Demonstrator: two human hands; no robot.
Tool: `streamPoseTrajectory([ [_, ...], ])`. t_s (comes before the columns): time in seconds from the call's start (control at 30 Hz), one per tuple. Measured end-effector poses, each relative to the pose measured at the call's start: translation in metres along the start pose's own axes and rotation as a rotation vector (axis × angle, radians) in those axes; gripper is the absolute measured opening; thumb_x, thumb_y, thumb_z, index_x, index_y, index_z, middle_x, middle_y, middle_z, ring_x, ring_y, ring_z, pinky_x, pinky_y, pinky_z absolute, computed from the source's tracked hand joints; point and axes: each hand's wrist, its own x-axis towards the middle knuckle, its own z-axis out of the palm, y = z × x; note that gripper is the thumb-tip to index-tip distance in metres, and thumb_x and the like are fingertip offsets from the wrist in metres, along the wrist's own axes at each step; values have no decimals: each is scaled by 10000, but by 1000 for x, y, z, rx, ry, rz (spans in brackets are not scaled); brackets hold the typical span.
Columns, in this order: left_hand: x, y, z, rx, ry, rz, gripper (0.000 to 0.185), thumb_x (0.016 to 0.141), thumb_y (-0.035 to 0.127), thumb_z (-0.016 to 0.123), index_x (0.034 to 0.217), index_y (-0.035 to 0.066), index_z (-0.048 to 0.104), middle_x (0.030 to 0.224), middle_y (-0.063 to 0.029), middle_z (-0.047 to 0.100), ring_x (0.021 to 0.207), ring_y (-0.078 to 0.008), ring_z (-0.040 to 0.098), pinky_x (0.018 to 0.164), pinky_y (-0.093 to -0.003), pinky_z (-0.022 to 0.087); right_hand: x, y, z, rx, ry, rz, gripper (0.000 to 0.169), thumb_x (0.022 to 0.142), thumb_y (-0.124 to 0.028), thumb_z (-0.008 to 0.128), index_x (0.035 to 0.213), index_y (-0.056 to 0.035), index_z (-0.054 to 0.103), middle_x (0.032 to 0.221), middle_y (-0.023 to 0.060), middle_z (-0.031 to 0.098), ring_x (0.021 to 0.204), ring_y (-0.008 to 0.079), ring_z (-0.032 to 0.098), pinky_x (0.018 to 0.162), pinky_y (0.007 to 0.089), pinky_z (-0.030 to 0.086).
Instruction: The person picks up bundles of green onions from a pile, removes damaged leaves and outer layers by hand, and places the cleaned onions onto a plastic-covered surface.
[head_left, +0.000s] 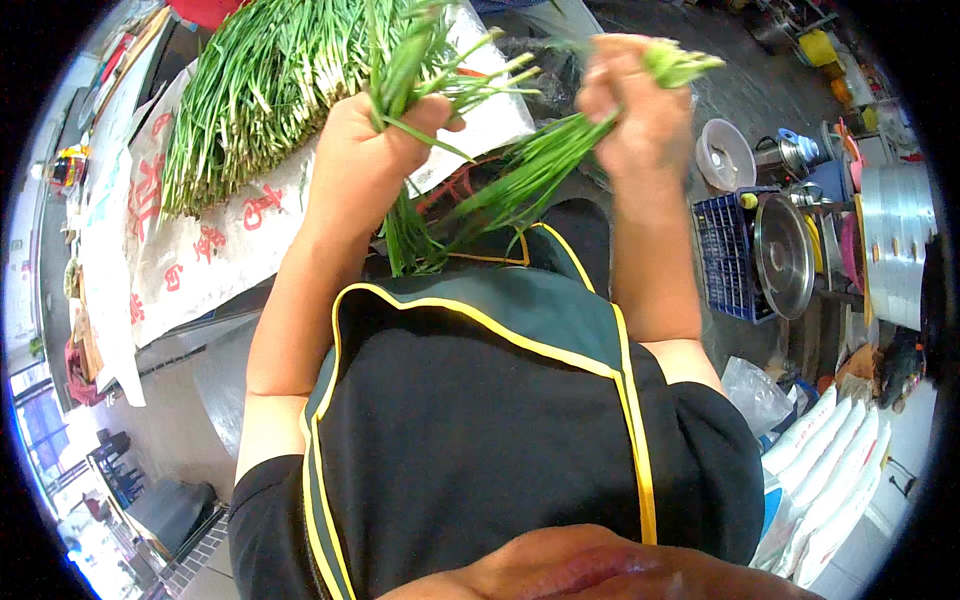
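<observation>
In the head view my left hand (382, 139) is closed around a bunch of garlic chives (487, 79), whose pale stem ends stick out to the right. My right hand (637, 112), slightly blurred, grips another bunch of chives (536, 176). Its cut ends jut out past the fist on the right, and its green leaves hang down to the left towards my lap. Beyond my left hand lies a large heap of chives (255, 105), with roots and pale bases facing me. The heap rests on a white woven sack (225, 262) with red printing.
I wear a dark apron (495, 307) with yellow trim. To the right are a white plastic tub (725, 155), a blue crate (724, 255), a round metal lid (784, 256) and several stacked white sacks (832, 457). A dark chair (169, 517) stands at lower left.
</observation>
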Motion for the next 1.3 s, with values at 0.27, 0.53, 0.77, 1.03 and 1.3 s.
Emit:
streamPoseTrajectory([
  [0.27, -4, 0, 3, 116, -115, -66, 220, 821, 232, 605, 799, 19, 654, 594, 34, 531, 552, -42, 436, 504, -212, 345, -4, -6, 32, -422, -330, -60, 147, 790, -148, 650, 831, -7, 658, 697, 17, 608, 657, 92, 552, 599, 240, 431],
  [0.53, -6, -1, 0, -25, -143, -71, 226, 830, 216, 608, 817, -6, 645, 702, -4, 609, 656, -59, 511, 579, -225, 411, 0, -25, 20, -406, -211, 37, 131, 803, -129, 605, 840, -7, 632, 647, 2, 539, 555, 44, 455, 480, 201, 347],
  [0.77, -8, -1, -5, 81, -133, -53, 221, 823, 206, 598, 811, -12, 638, 670, 5, 594, 625, -63, 510, 572, -224, 409, 26, -11, -30, -287, -324, -17, 131, 740, -103, 601, 839, -18, 601, 730, 6, 571, 704, 91, 546, 663, 238, 442],
  [1.03, -7, 0, 2, 130, -133, -88, 223, 827, 217, 586, 749, 11, 623, 561, 31, 510, 493, -39, 413, 443, -212, 314, 10, -9, 18, -622, -406, -249, 99, 744, -99, 580, 823, -39, 580, 717, -6, 531, 643, 67, 485, 575, 226, 402],
  [1.3, -7, -11, -2, -133, -121, -171, 217, 823, 170, 574, 979, 19, 565, 683, -33, 561, 472, -41, 338, 426, -197, 226, -1, -9, 19, -334, -591, 162, 112, 725, -125, 578, 802, -48, 602, 642, -34, 514, 576, 58, 465, 518, 218, 390],
])
